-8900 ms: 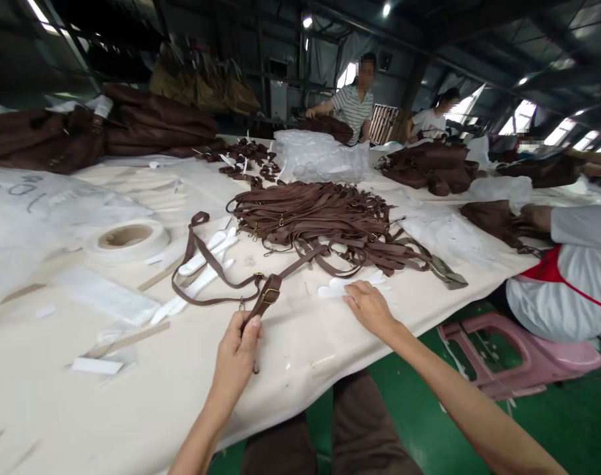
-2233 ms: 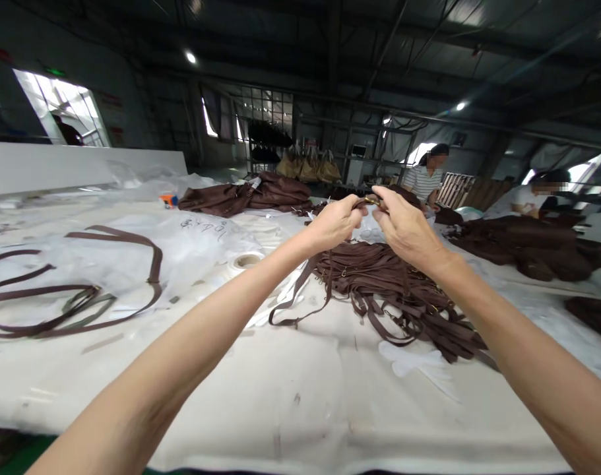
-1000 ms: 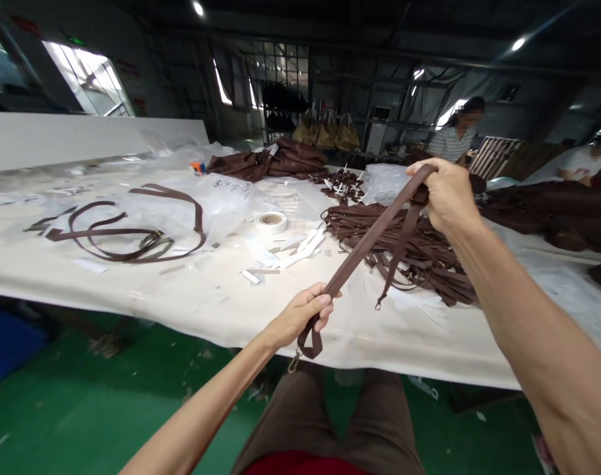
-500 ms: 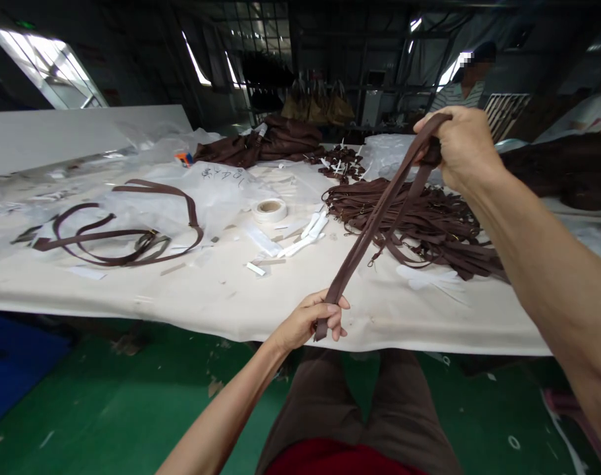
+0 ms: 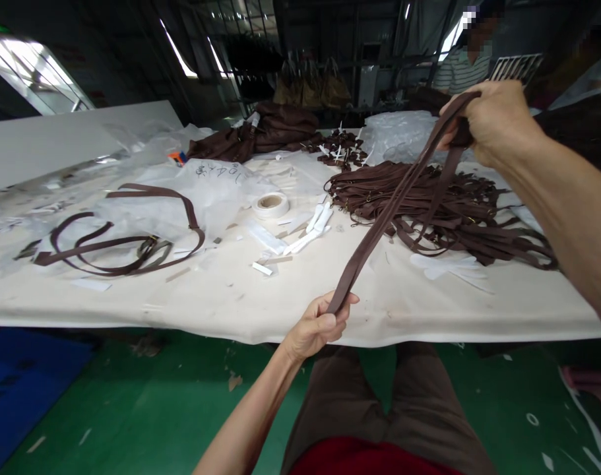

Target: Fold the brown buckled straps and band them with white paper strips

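Note:
A long brown strap (image 5: 386, 214) stretches on a slant between my two hands, doubled over along its length. My right hand (image 5: 501, 122) is closed around its upper part, raised above the table at the right. Low down, near the table's front edge, my left hand (image 5: 320, 326) pinches the strap's lower end. Behind the held strap lies a pile of similar brown straps (image 5: 423, 198), some with small metal clips. Other brown straps (image 5: 176, 191) lie loosely coiled on the left of the table.
On the pale table (image 5: 221, 310) are a roll of white tape (image 5: 270, 206), white gloves (image 5: 448, 267), paper scraps and plastic sheets (image 5: 201, 178). Brown material (image 5: 285, 128) is heaped at the back. A person in a striped shirt (image 5: 463, 69) is beyond, at the right.
My right hand has moved up and to the right, drawing the strap out longer. My left hand still grips the lower end. The view has shifted slightly.

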### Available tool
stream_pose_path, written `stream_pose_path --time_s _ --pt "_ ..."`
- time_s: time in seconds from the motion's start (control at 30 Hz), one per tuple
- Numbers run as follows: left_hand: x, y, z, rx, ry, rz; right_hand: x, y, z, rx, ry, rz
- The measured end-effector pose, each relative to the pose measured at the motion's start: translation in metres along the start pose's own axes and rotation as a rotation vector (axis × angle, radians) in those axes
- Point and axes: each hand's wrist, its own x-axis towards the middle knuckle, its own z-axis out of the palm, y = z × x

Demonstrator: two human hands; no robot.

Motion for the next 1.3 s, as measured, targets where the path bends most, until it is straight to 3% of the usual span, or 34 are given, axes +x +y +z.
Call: stream_pose_path --time_s 0.4,0.6,0.77,0.87,0.97,1.17,1.23,1.3 --pt "0.009 -0.003 -0.02 0.179 0.185 0.01 0.015 0.017 -0.013 -0.014 0.017 0.047" --pt "0.012 -0.002 -0.017 0.15 0.222 0.001 0.013 0.019 -0.016 0.125 -0.007 0.136" --pt "0.017 -0.002 -0.034 0.399 0.287 0.005 0.005 0.015 -0.014 0.138 -0.098 0.154" --pt "0.028 0.013 -0.04 0.634 0.234 -0.004 -0.004 0.004 -0.005 0.07 -0.212 0.14" --pt "0.054 0.046 -0.021 0.828 0.223 0.118 -0.013 -0.009 0.009 -0.019 -0.313 0.118" --pt "0.141 0.122 0.053 1.057 0.304 0.653 -0.018 -0.027 0.025 -0.214 -0.442 -0.037" --pt "0.164 0.136 0.069 1.169 0.348 0.711 -0.018 -0.036 0.024 -0.271 -0.447 -0.063" --pt "0.175 0.139 0.07 1.308 0.413 0.697 -0.017 -0.048 0.017 -0.288 -0.407 -0.053"
